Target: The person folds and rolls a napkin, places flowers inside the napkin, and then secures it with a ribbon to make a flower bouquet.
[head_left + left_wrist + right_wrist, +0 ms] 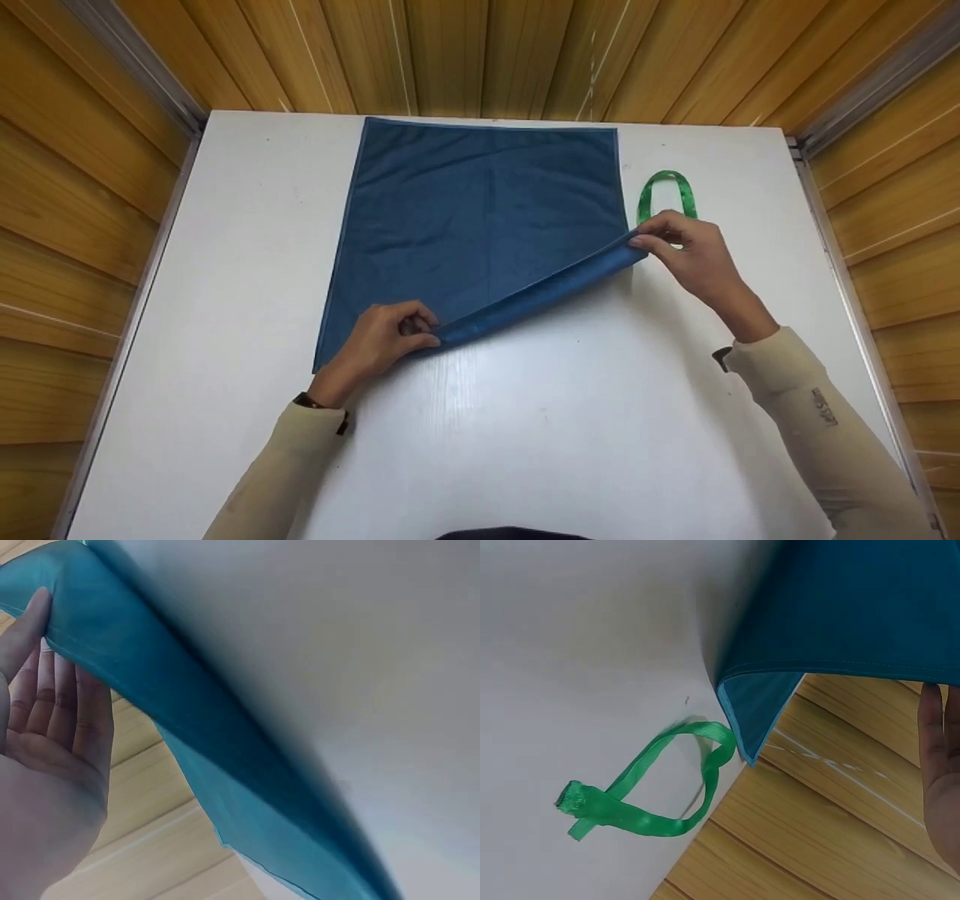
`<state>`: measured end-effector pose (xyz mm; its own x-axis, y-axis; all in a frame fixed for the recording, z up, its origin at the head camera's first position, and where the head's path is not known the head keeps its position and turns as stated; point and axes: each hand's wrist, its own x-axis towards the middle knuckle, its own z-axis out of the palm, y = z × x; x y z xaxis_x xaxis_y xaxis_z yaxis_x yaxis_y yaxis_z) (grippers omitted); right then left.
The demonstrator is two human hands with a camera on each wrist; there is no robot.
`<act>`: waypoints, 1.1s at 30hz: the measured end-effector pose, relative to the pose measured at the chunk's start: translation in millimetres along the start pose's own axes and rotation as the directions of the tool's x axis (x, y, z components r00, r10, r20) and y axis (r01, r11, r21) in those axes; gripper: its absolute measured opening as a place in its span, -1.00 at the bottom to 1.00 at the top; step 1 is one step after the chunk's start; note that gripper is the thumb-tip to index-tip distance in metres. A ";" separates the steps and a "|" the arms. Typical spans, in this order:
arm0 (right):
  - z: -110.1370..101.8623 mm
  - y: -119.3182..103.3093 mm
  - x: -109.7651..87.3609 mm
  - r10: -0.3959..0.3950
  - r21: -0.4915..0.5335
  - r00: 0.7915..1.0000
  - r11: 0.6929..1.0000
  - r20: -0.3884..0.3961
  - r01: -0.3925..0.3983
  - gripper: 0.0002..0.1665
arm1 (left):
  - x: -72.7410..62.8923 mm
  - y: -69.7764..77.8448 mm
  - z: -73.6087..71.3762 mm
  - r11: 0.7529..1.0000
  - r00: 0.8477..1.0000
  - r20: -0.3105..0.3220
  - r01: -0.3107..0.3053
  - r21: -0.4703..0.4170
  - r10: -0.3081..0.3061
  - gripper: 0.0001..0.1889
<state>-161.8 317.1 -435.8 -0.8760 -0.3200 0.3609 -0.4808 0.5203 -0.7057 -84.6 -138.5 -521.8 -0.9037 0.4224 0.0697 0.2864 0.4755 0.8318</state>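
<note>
A blue cloth [465, 210] lies spread on the white table, its near edge lifted and folded over into a slanting strip. At that strip's left part, my left hand [382, 337] pinches the edge between thumb and fingers. My right hand [694, 251] pinches the right corner of the fold, held higher and farther back. In the left wrist view the thumb lies on the cloth [150, 667] with the fingers behind it. Only part of the right hand [941, 772] shows in the right wrist view, fingertips at the cloth's hem.
A looped green ribbon [660, 825] lies on the table beside the cloth's right edge, partly hidden behind the right hand in the head view. The white table [540, 450] is bordered by metal frame rails and wood-patterned walls [525, 60].
</note>
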 end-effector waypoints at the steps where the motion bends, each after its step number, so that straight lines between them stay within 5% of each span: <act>1: 0.7 -0.3 2.7 -0.002 0.006 1.000 1.000 -0.005 0.002 -0.82 | -1.3 -0.6 -1.0 1.000 1.000 -0.006 0.002 -0.001 -0.002 -0.84; 14: 9.3 -5.8 30.7 0.124 0.301 0.991 0.945 0.039 -0.130 -0.93 | -12.5 -3.0 -11.6 1.000 0.991 -0.130 0.023 -0.013 -0.025 -0.81; 33: 9.7 -18.6 67.3 0.071 0.213 0.997 0.974 0.010 -0.072 -0.86 | -24.0 -6.8 -22.0 0.998 0.987 -0.148 0.059 0.001 -0.058 -0.86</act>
<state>-211.4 278.2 -404.2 -0.9075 -0.2903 0.3035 -0.3976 0.3610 -0.8436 -71.9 -168.9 -517.0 -0.9561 0.2748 0.1021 0.2328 0.5002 0.8340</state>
